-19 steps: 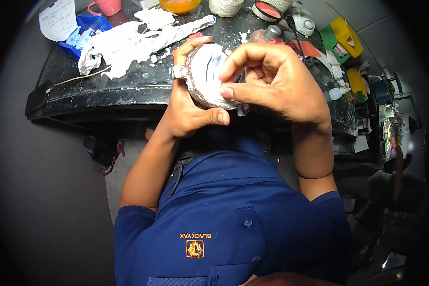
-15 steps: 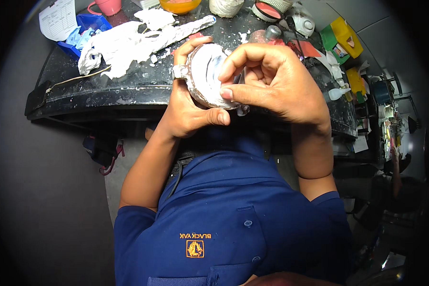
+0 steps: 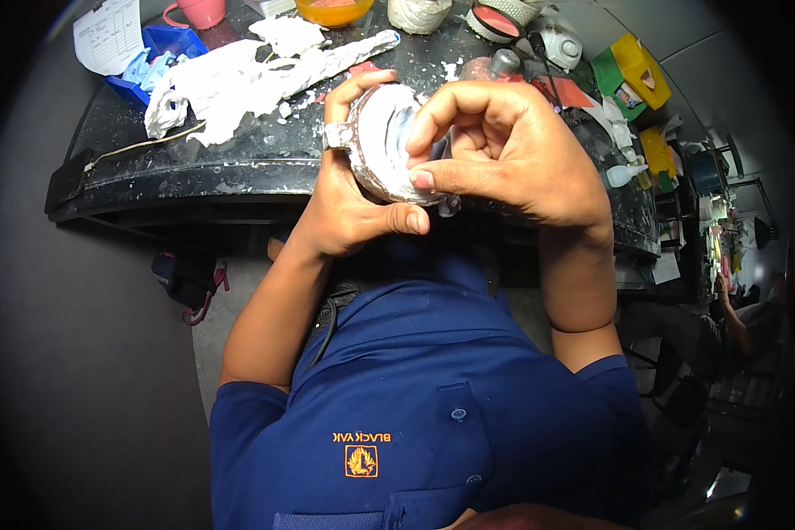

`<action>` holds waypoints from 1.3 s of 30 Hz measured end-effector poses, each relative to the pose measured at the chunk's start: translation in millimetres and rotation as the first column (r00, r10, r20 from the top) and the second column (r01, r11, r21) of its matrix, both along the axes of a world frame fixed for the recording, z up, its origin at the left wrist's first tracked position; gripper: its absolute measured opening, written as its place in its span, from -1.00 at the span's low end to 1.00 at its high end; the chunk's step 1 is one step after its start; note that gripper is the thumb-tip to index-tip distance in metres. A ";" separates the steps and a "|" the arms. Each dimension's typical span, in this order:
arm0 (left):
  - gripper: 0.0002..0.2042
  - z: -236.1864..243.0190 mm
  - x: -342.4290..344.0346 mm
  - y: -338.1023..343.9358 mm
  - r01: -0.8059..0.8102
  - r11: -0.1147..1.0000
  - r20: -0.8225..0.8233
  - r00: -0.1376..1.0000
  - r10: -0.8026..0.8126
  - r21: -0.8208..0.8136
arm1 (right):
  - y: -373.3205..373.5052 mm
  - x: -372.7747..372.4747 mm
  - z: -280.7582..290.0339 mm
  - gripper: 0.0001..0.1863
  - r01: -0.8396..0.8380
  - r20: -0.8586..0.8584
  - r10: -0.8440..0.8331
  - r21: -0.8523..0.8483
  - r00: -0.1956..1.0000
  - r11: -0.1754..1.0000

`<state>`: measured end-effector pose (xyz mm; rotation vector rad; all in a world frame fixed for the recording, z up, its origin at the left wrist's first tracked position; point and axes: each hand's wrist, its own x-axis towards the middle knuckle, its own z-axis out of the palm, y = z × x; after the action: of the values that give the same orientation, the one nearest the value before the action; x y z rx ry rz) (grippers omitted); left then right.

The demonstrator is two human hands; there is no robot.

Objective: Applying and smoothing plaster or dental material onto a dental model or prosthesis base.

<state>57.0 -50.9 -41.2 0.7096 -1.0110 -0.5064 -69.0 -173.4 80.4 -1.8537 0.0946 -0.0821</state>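
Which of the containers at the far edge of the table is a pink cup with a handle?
The pink cup at the far left, beside the blue tray; the orange bowl has no handle.

A round, shallow mould point(image 3: 382, 146), brownish at the rim and coated white inside, is held tilted on edge in the air above the near edge of the dark table point(image 3: 238, 172), its hollow face turned right, gripped between 2 hands.

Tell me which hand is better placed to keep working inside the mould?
Probably the right hand: its fingers already reach into the mould, while the left hand cups it from behind.
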 end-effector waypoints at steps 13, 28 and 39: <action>0.26 -1.1 0.4 0.5 0.004 1.000 -0.008 1.000 -0.004 -0.012 | -4.2 3.8 -6.7 -0.79 -0.026 0.005 0.026 0.054 1.000 0.998; 0.25 -0.1 2.3 2.5 0.023 1.000 -0.038 0.999 -0.023 0.017 | 8.7 -3.5 -5.5 -0.89 0.103 0.280 0.018 -0.410 0.960 0.906; 0.19 0.2 0.1 2.1 0.040 0.999 -0.103 0.994 -0.042 -0.025 | 25.2 -7.9 -17.8 -0.86 0.344 0.585 0.148 -0.642 0.797 0.686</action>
<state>57.1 -48.9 -41.0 0.6367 -0.9340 -0.5611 -76.9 -148.1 62.6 -2.5283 -0.3360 -0.9183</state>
